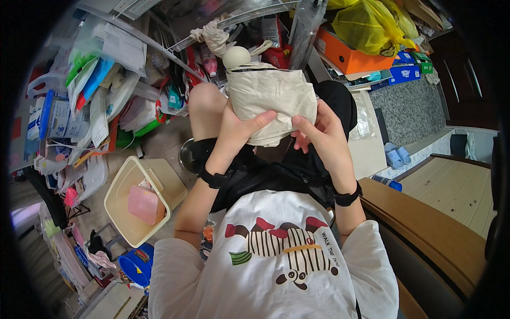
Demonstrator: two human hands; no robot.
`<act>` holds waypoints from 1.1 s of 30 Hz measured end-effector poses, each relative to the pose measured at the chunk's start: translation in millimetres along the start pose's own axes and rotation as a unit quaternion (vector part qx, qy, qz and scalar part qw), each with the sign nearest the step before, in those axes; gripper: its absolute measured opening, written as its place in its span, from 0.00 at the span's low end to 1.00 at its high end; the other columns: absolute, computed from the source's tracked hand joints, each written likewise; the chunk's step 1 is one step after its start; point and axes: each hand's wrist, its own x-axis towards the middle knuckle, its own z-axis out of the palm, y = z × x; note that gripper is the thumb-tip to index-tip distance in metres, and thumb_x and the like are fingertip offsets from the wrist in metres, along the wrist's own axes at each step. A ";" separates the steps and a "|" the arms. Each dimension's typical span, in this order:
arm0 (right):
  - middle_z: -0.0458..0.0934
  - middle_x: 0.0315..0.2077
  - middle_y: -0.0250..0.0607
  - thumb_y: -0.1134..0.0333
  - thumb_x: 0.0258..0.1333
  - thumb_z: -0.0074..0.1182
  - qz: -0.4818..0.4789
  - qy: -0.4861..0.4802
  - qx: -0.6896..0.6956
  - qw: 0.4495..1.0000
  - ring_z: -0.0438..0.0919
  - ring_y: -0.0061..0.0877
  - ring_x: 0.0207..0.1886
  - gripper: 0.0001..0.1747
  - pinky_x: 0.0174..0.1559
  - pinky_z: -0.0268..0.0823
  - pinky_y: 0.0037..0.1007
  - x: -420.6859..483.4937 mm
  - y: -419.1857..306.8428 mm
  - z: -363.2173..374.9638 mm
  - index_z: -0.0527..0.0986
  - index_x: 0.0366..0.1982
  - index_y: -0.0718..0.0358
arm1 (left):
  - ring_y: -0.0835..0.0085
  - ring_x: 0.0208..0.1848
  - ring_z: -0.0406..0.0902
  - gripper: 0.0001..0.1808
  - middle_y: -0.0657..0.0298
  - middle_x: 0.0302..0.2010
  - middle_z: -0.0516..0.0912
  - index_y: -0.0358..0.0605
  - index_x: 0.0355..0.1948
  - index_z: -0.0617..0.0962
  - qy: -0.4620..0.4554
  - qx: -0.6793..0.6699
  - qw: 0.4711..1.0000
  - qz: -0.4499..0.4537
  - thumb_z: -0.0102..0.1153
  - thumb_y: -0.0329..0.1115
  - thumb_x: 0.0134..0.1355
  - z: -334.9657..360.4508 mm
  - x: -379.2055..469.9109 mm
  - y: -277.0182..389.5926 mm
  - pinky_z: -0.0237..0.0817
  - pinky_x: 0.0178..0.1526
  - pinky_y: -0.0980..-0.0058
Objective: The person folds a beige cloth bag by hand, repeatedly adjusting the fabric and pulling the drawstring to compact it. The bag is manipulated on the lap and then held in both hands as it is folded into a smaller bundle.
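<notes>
A folded cream cloth bundle [275,99], perhaps a canvas bag, is held over my lap between both hands. My left hand [243,125] grips its lower left side, with the thumb lying across the front. On the right side, my right hand [314,127] holds the lower corner between thumb and fingers, some fingertips showing beneath it. A dark edge runs along the top of the bundle. Just behind its upper left corner is a round off-white ball-like object [236,58], and beside that a knotted cream cloth [215,38] hangs at a white wire rack.
A cream plastic bin [137,159] with a pink container inside stands at the lower left, near a blue bucket [136,265]. Piled packages and bags fill the left. An orange box [350,56] under a yellow plastic bag [368,28] is at the upper right. Blue slippers [397,155] lie at right.
</notes>
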 end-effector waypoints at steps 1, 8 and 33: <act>0.79 0.28 0.34 0.65 0.66 0.61 -0.008 -0.010 0.025 1.000 0.75 0.16 0.23 0.14 0.25 0.65 0.19 1.6 3.1 0.3 0.70 0.44 0.65 | 0.71 0.54 0.79 0.34 0.57 0.55 0.80 0.33 0.60 0.71 -0.004 -0.024 1.000 -0.014 0.74 0.33 0.56 -0.5 -1.3 -1.0 0.71 0.58 0.72; 0.78 0.30 0.35 0.73 0.68 0.54 -0.120 -0.014 0.054 0.991 0.74 0.16 0.28 0.11 0.32 0.68 0.19 6.2 13.6 -11.3 0.70 0.50 0.65 | 0.69 0.56 0.79 0.36 0.56 0.57 0.79 0.35 0.64 0.70 0.018 -0.180 0.973 -0.144 0.68 0.45 0.62 -13.2 -13.5 -8.3 0.71 0.59 0.70; 0.77 0.28 0.22 0.65 0.66 0.61 -0.195 0.104 0.041 0.974 0.72 0.07 0.31 0.08 0.35 0.64 0.14 15.6 16.0 -4.9 0.77 0.35 0.63 | 0.67 0.62 0.74 0.53 0.56 0.60 0.75 0.36 0.68 0.64 -0.066 -0.119 0.979 -0.152 0.77 0.56 0.51 -17.4 -19.8 -16.1 0.66 0.63 0.68</act>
